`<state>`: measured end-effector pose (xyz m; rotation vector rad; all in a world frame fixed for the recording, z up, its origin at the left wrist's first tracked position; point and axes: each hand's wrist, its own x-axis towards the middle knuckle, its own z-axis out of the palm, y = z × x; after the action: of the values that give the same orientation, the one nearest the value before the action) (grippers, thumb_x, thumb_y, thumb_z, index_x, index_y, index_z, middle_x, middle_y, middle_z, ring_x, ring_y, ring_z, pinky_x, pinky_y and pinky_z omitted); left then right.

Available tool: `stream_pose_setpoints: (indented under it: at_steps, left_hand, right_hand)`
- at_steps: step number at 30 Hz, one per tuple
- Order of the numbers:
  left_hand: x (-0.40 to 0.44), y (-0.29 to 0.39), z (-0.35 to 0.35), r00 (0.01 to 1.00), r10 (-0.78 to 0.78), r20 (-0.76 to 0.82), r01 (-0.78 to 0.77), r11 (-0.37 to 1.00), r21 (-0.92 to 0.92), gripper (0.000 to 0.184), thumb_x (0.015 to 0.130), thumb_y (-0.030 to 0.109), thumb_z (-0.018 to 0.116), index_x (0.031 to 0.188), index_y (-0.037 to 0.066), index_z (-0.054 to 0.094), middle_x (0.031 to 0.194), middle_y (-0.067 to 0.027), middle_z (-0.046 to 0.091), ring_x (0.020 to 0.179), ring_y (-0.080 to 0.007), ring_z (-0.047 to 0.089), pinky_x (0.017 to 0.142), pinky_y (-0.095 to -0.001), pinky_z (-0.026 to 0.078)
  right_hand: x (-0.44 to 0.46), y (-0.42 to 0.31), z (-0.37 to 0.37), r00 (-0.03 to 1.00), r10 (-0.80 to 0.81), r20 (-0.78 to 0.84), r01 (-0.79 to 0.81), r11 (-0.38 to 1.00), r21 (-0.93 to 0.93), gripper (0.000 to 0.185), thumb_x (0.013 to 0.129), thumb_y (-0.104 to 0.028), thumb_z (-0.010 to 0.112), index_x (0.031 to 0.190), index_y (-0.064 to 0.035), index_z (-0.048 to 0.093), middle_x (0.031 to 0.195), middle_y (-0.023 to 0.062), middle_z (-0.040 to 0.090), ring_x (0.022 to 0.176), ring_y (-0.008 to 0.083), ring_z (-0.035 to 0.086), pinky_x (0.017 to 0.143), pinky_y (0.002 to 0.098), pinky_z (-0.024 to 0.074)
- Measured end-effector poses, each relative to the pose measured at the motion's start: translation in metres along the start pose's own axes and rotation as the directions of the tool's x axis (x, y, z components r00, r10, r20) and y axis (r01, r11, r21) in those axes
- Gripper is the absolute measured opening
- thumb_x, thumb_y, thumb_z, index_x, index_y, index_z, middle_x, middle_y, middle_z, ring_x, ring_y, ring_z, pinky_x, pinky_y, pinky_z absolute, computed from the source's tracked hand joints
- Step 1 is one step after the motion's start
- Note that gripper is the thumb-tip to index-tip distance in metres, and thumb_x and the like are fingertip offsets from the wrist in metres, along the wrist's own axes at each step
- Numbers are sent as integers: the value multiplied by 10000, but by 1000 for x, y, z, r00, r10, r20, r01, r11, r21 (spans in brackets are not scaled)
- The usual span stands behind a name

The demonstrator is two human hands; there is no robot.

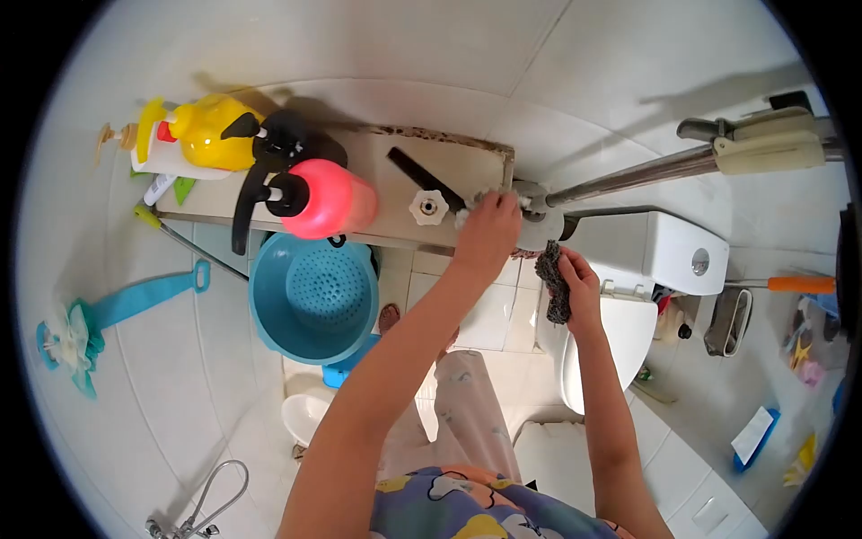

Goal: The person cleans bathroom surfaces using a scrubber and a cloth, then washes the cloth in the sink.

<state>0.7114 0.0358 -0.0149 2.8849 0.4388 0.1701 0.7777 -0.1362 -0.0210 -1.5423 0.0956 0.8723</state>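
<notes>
Scouring pad: dark grey, flecked with lighter grey.
Slanting handle: plain black.
Scalloped knob: white, dark at the centre.
Round front bottle: fluorescent coral pink, with a black pump head.
Large rear bottle: bright yellow.
Basket: light blue, patterned with rings of holes at the base.
Ledge: cream, dark mottling along the back edge.
Toilet: white, with a silver button.
Shirt: violet-blue, printed with orange, yellow and white patches.
Trousers: pale pink, sparse small motifs.
Wall tiles: off-white, thin grey joints.
</notes>
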Motion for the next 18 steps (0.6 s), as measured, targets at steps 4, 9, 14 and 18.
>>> stream_pose_setpoints:
  at_steps: [4,9,14,18]
  left_hand:
    - [-38,6,1,1000,-21,-9,20,997,-72,260,668,40,603,926,46,568,953,-47,493,985,-200,497,765,-260,500]
    - [-56,3,-12,995,-94,42,95,995,-27,263,623,53,632,883,53,587,942,-46,493,950,-194,510,721,-248,510]
    - [-57,-8,-10,986,-162,-45,160,986,-37,219,629,44,619,844,46,577,923,-58,484,907,-202,531,652,-253,524]
    - [-30,-21,-7,976,-145,-165,149,989,10,214,658,36,595,868,52,551,918,-63,480,907,-201,534,634,-264,528]
  right_hand:
    - [2,-17,10,1000,-17,18,17,1000,18,265,905,-211,541,1091,-23,569,847,29,606,614,70,524,497,210,421]
    - [8,-31,29,997,-62,48,64,997,-34,262,880,-199,576,1075,-24,583,847,28,603,645,71,536,518,205,423]
    - [22,-19,46,893,-437,109,423,730,-537,256,788,-142,649,1020,-36,625,856,80,615,717,179,590,653,263,463]
    - [53,-21,73,781,-606,153,508,472,-720,201,703,-113,680,894,-51,661,863,136,611,759,281,597,689,331,468]
